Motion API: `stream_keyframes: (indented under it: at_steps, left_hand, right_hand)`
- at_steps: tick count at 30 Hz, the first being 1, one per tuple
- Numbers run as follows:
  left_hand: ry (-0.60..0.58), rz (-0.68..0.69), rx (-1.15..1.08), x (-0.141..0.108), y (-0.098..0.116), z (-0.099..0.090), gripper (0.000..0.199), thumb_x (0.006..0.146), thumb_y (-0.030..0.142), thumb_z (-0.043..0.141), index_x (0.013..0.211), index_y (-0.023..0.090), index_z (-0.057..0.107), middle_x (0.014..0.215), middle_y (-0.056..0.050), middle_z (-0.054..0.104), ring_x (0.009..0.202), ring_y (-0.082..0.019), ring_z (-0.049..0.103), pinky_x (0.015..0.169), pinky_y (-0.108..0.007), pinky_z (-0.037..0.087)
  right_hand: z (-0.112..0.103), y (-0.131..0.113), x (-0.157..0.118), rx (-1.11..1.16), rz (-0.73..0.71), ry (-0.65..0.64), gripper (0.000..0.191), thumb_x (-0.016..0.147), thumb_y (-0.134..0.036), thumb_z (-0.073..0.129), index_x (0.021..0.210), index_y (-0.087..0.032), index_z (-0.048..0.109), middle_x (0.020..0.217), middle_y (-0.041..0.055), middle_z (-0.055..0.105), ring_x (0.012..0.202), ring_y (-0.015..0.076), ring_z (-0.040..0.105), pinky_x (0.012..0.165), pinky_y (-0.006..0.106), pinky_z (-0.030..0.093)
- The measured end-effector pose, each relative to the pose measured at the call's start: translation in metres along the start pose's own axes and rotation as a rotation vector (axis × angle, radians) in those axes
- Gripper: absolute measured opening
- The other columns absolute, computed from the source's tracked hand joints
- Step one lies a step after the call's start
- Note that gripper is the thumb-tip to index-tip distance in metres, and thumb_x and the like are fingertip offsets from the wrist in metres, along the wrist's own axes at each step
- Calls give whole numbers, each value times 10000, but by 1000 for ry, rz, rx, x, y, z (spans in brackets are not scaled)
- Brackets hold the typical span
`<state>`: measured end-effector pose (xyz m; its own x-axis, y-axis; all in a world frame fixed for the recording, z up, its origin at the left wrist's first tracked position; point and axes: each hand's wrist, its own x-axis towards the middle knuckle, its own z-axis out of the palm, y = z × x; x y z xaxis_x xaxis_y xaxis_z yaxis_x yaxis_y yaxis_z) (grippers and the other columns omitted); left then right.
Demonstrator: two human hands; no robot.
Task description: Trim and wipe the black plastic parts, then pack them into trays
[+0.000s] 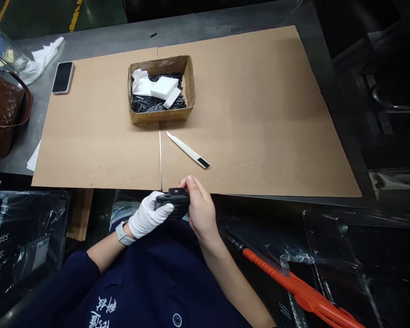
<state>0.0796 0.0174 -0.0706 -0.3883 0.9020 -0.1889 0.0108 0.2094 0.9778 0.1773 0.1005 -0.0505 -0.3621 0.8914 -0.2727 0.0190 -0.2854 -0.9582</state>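
Observation:
My left hand (pixel 151 215), in a white glove, is closed around a black plastic part (pixel 175 199) at the table's front edge. Bare, my right hand (pixel 201 207) grips the same part from the right, thumb on top and fingers curled; some of its fingers are hidden. Just beyond the hands lies a white utility knife (pixel 187 149) with a dark end. Farther back stands an open cardboard box (pixel 162 117) holding many small black pieces (pixel 146 105), with white foam blocks (pixel 164 87) and a crumpled white cloth or glove (pixel 140 82) on top.
Cardboard sheets (pixel 253 118) cover the tabletop. A phone (pixel 63 78) lies at the back left, near a brown quilted bag (pixel 3 109). An orange-handled tool (pixel 294 287) and plastic-wrapped black boxes (pixel 23 246) flank my lap.

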Motion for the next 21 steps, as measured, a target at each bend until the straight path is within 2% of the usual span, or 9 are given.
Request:
stream_keyframes:
  at_steps: [4, 7, 9, 11, 14, 16, 18, 21]
  left_hand:
    - [88, -40, 17, -1, 1, 3, 400, 699, 560, 646, 758, 179, 540, 692, -11, 634, 618, -134, 586, 607, -269, 498]
    - [44, -33, 9, 2, 1, 3, 388, 706, 556, 639, 723, 183, 536, 650, -4, 627, 587, -125, 573, 588, -260, 490]
    - [30, -23, 9, 6, 1, 2, 383, 704, 550, 643, 707, 181, 542, 654, -8, 633, 601, -127, 575, 605, -262, 491]
    - [14, -15, 2, 10, 2, 0, 372, 685, 526, 674, 714, 171, 567, 702, -25, 652, 661, -144, 595, 654, -278, 497]
    - [-107, -16, -8, 16, 8, -4, 339, 683, 479, 699, 692, 153, 606, 695, -37, 657, 682, -164, 605, 663, -287, 489]
    - [-175, -24, 23, 18, 12, -5, 314, 698, 445, 695, 637, 152, 603, 626, -25, 635, 622, -155, 588, 611, -275, 469]
    - [-160, -37, 54, 18, 16, -5, 286, 697, 410, 699, 629, 154, 591, 610, -17, 625, 601, -145, 579, 588, -264, 460]
    - [-44, -60, 27, 13, 21, -4, 265, 691, 396, 700, 728, 165, 576, 719, -23, 658, 676, -147, 608, 639, -261, 482]
  right_hand:
    - [6, -2, 3, -94, -40, -58, 344, 848, -536, 468, 740, -214, 523, 641, -32, 488, 616, 127, 472, 601, 252, 376]
    - [9, -6, 3, -101, -52, -65, 313, 771, -498, 592, 884, -218, 511, 562, -73, 412, 535, 118, 411, 566, 254, 358]
    - [9, -9, 1, -113, -58, -90, 429, 695, -459, 692, 990, -218, 495, 549, -96, 357, 517, 114, 381, 565, 258, 354]
    - [7, -13, -2, -142, -57, -154, 628, 616, -425, 775, 1128, -225, 470, 587, -94, 369, 545, 122, 403, 590, 271, 372]
    - [2, -18, -7, -166, -85, -269, 877, 557, -421, 828, 1299, -259, 389, 664, -72, 417, 609, 141, 445, 652, 305, 407]
    - [-2, -20, -9, -142, -104, -314, 941, 563, -439, 828, 1350, -276, 338, 689, -64, 430, 622, 147, 453, 671, 320, 420]
    - [-5, -19, -9, -99, -114, -334, 970, 564, -447, 831, 1366, -289, 308, 709, -57, 448, 641, 154, 475, 688, 327, 433]
    - [-7, -11, -8, -3, -119, -343, 980, 554, -487, 828, 1357, -300, 299, 771, -34, 515, 719, 176, 537, 737, 337, 450]
